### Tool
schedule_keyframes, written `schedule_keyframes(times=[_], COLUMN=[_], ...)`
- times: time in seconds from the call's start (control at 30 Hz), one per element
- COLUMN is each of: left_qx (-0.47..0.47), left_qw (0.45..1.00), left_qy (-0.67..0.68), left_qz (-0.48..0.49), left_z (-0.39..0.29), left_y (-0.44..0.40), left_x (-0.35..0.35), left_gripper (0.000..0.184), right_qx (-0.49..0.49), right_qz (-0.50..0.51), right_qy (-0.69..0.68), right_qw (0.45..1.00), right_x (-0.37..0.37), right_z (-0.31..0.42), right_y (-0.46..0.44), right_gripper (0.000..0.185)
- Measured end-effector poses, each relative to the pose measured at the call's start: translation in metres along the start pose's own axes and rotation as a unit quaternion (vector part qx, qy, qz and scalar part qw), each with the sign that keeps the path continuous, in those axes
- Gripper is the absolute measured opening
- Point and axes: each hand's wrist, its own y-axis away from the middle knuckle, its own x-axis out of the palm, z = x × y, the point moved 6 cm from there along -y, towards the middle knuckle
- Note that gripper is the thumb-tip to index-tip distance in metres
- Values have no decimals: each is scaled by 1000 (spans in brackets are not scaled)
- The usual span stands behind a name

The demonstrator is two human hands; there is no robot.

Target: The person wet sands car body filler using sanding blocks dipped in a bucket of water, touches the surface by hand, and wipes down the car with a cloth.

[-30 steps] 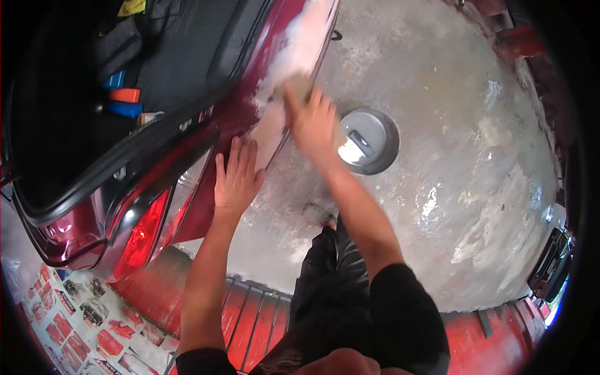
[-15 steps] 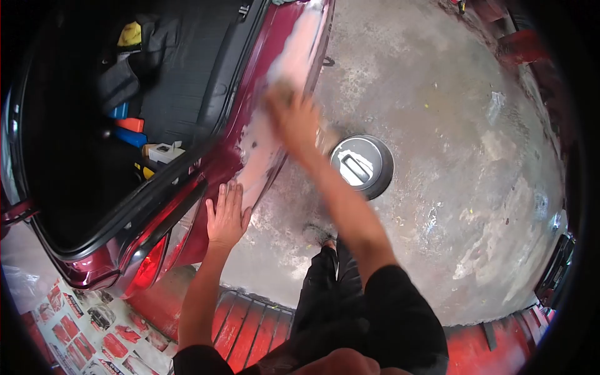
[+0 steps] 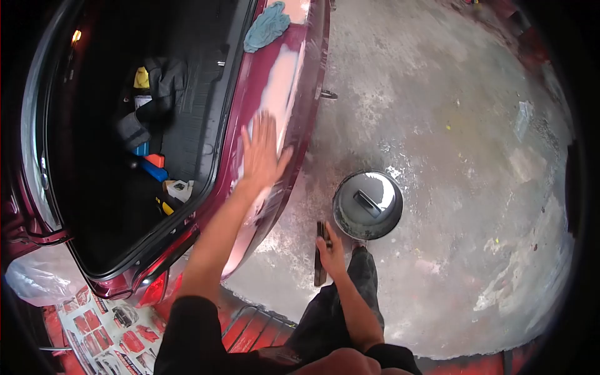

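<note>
My left hand point(image 3: 262, 156) lies flat with fingers spread on the pale filler patch point(image 3: 281, 80) of the maroon car bumper point(image 3: 307, 75). Down beside my leg, over the floor, my right hand point(image 3: 332, 253) is closed around a long, narrow, dark sanding block point(image 3: 320, 270), held away from the car. A crumpled blue-grey cloth point(image 3: 267, 28) rests on the bumper beyond my left hand. Close to my right hand, a round dark bucket point(image 3: 337, 215) stands on the floor; a dark oblong thing point(image 3: 367, 203) shows against its bright, shiny surface.
The open car boot point(image 3: 206, 125) holds a dark cloth bag, blue and orange items and a small white box. A red tail light point(image 3: 152, 290) sits at the near corner. Printed sheeting point(image 3: 106, 331) and a red slatted surface point(image 3: 250, 334) lie nearest me on the concrete floor point(image 3: 456, 187).
My right hand has left the filler and dropped toward me with the sanding block. My left hand has slid farther up the bumper. The view has shifted, bringing the cloth into sight.
</note>
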Motion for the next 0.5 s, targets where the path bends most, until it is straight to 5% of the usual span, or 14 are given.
schedule_keyframes(times=[0.23,0.3,0.5], left_qx=[-3,13,11], left_qw=[992,992,998], left_qy=[-64,-54,-21], left_qz=[-106,-110,-62], left_z=[-7,-7,-10], left_y=[-209,-214,-100], left_x=[1,2,2], left_gripper=[97,95,91], right_qx=[40,-27,29], right_qz=[-25,-52,-26], right_qy=[-96,-67,-21], right_qw=[994,996,999], right_x=[-24,-41,-43], right_z=[-50,-40,-30], right_y=[17,7,16], right_gripper=[62,61,63])
